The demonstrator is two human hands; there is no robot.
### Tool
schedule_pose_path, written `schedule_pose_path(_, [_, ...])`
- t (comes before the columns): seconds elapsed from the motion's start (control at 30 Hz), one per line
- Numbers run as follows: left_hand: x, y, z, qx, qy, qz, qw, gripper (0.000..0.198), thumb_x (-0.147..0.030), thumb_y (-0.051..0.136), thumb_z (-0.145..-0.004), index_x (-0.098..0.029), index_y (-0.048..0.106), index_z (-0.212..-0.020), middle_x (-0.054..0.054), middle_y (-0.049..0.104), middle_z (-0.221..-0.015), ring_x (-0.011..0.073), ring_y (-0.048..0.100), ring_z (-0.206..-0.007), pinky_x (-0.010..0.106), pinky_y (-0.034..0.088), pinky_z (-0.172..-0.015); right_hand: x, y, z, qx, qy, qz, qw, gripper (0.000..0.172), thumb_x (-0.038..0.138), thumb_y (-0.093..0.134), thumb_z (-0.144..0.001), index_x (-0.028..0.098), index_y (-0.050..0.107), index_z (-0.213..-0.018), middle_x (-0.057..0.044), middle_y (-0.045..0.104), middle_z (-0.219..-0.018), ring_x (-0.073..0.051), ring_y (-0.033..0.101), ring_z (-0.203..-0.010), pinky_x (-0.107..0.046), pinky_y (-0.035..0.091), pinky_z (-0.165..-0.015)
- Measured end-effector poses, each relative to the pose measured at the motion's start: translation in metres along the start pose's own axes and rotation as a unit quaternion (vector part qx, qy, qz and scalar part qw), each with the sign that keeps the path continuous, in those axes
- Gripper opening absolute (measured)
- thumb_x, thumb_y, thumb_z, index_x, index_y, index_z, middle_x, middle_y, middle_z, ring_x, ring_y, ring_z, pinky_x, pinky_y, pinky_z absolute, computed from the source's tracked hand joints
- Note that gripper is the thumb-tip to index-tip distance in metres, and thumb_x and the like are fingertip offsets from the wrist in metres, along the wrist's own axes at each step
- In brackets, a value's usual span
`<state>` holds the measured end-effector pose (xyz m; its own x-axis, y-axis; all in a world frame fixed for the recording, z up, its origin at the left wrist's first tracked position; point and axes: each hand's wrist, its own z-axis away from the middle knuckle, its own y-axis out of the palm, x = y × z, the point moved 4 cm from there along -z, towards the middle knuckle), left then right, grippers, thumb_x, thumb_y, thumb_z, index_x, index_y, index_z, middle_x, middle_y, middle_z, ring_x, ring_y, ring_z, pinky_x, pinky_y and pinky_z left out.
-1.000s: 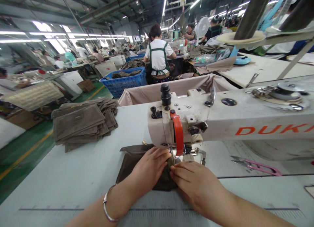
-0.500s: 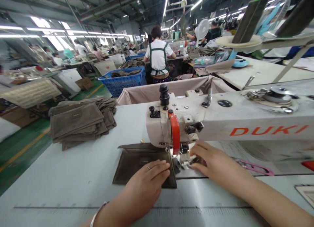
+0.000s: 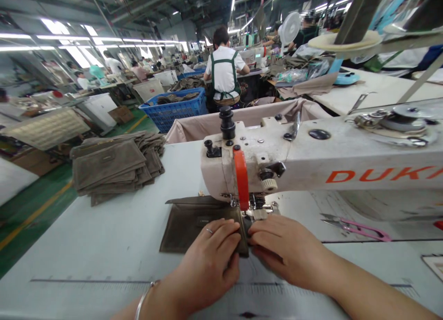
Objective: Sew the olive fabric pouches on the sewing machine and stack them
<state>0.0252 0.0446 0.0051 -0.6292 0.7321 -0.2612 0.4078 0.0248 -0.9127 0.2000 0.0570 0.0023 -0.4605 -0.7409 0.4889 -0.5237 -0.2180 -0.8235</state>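
A flat dark brown fabric pouch (image 3: 183, 225) with a small label lies under the sewing machine's head (image 3: 221, 172), its flap folded at the far side. My left hand (image 3: 212, 257), wearing a ring and a bracelet, bears on the pouch's right part with its fingers bent together and the thumb tucked in. At the pouch's right edge, just in front of the presser foot area, is my right hand (image 3: 284, 250). Its fingers are closed, and what lies between the fingertips is hidden. The orange finger guard (image 3: 241, 179) stands just above both hands.
Pink-handled thread snips (image 3: 363, 227) lie right of my right hand. A stack of brown fabric pieces (image 3: 110, 165) sits at the table's left. Behind the machine hangs a pink cloth trough (image 3: 194, 127), with a blue basket (image 3: 176, 108) and a seated co-worker (image 3: 224, 68) beyond.
My right hand has come left and nearer from beside the presser foot to the pouch's right edge. My left hand's fingers have bent more. The view has shifted slightly; the snips show more fully.
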Motion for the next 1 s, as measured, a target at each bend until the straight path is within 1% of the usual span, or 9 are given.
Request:
schedule_pose_path(0.13, [-0.003, 0.002, 0.001, -0.029, 0.049, -0.031, 0.998, 0.028, -0.008, 0.049, -0.088, -0.009, 0.059, -0.113, 0.011, 0.064, -0.119, 0.0231, 0.056, -0.115, 0.042, 0.049, -0.104, 0.0, 0.007, -0.002, 0.008, -0.016, -0.009, 1.0, 0.014, 0.015, 0.048, -0.092, 0.019, 0.062, -0.097, -0.004, 0.062, -0.096, -0.018, 0.055, -0.09, -0.035, 0.042, -0.081])
schedule_pose_path(0.3, [0.002, -0.003, -0.003, -0.006, 0.004, -0.007, 1.0, 0.032, -0.01, 0.049, -0.088, -0.012, 0.058, -0.119, 0.011, 0.063, -0.12, 0.0246, 0.057, -0.114, 0.044, 0.05, -0.101, 0.005, 0.009, -0.002, 0.015, -0.026, -0.016, 0.999, 0.016, 0.017, 0.051, -0.092, 0.02, 0.062, -0.102, -0.004, 0.062, -0.101, -0.02, 0.053, -0.095, -0.038, 0.041, -0.084])
schedule_pose_path(0.4, [0.008, -0.012, -0.008, -0.026, -0.006, 0.035, 0.999, 0.031, -0.012, 0.045, -0.094, -0.015, 0.056, -0.122, 0.009, 0.064, -0.121, 0.0205, 0.059, -0.114, 0.04, 0.051, -0.1, 0.01, 0.009, -0.002, 0.02, -0.035, -0.015, 0.999, 0.016, 0.017, 0.052, -0.091, 0.021, 0.063, -0.101, -0.003, 0.063, -0.1, -0.02, 0.054, -0.095, -0.038, 0.042, -0.083])
schedule_pose_path(0.47, [0.01, -0.014, -0.009, -0.034, 0.015, 0.049, 0.998, 0.032, -0.01, 0.04, -0.096, -0.014, 0.054, -0.124, 0.009, 0.062, -0.125, 0.0179, 0.057, -0.117, 0.037, 0.049, -0.103, 0.012, 0.009, -0.003, 0.027, -0.042, -0.012, 0.999, 0.016, 0.017, 0.05, -0.092, 0.021, 0.064, -0.1, -0.003, 0.064, -0.097, -0.02, 0.055, -0.093, -0.037, 0.043, -0.081])
schedule_pose_path(0.57, [0.009, -0.007, -0.007, 0.022, 0.076, 0.015, 0.997, 0.034, -0.009, 0.037, -0.097, -0.01, 0.052, -0.126, 0.011, 0.058, -0.132, 0.0204, 0.051, -0.125, 0.039, 0.044, -0.108, 0.014, 0.01, -0.004, 0.028, -0.053, -0.008, 0.998, 0.018, 0.018, 0.049, -0.093, 0.021, 0.065, -0.1, -0.003, 0.065, -0.093, -0.02, 0.055, -0.092, -0.038, 0.044, -0.08])
schedule_pose_path(0.63, [0.008, -0.001, -0.006, 0.068, 0.092, -0.013, 0.993, 0.035, -0.009, 0.038, -0.096, -0.01, 0.051, -0.128, 0.011, 0.055, -0.134, 0.0235, 0.048, -0.128, 0.042, 0.042, -0.11, 0.014, 0.01, -0.003, 0.021, -0.055, -0.006, 0.998, 0.017, 0.018, 0.049, -0.092, 0.02, 0.065, -0.098, -0.004, 0.065, -0.093, -0.02, 0.056, -0.093, -0.038, 0.044, -0.082])
schedule_pose_path(0.7, [0.008, 0.002, -0.008, 0.096, 0.093, -0.026, 0.991, 0.035, -0.011, 0.041, -0.096, -0.01, 0.051, -0.129, 0.011, 0.054, -0.135, 0.0245, 0.047, -0.128, 0.042, 0.04, -0.112, 0.014, 0.012, -0.003, 0.02, -0.054, -0.003, 0.998, 0.016, 0.017, 0.05, -0.092, 0.019, 0.065, -0.097, -0.004, 0.065, -0.093, -0.021, 0.056, -0.093, -0.038, 0.045, -0.083])
schedule_pose_path(0.83, [0.012, -0.001, -0.016, 0.111, 0.096, -0.027, 0.989, 0.03, -0.011, 0.044, -0.095, -0.01, 0.055, -0.123, 0.009, 0.057, -0.13, 0.0232, 0.051, -0.123, 0.039, 0.041, -0.111, 0.014, 0.014, -0.004, 0.02, -0.041, 0.002, 0.999, 0.019, 0.016, 0.051, -0.091, 0.02, 0.065, -0.103, -0.003, 0.065, -0.09, -0.02, 0.056, -0.09, -0.037, 0.045, -0.08])
schedule_pose_path(1.0, [0.023, 0.0, -0.024, 0.097, 0.1, -0.017, 0.99, 0.028, -0.012, 0.045, -0.095, -0.01, 0.054, -0.121, 0.01, 0.059, -0.125, 0.0225, 0.051, -0.122, 0.038, 0.044, -0.108, 0.011, 0.016, -0.007, 0.006, -0.021, 0.019, 1.0, 0.021, 0.015, 0.049, -0.091, 0.02, 0.064, -0.104, -0.003, 0.066, -0.095, -0.021, 0.057, -0.093, -0.037, 0.045, -0.081])
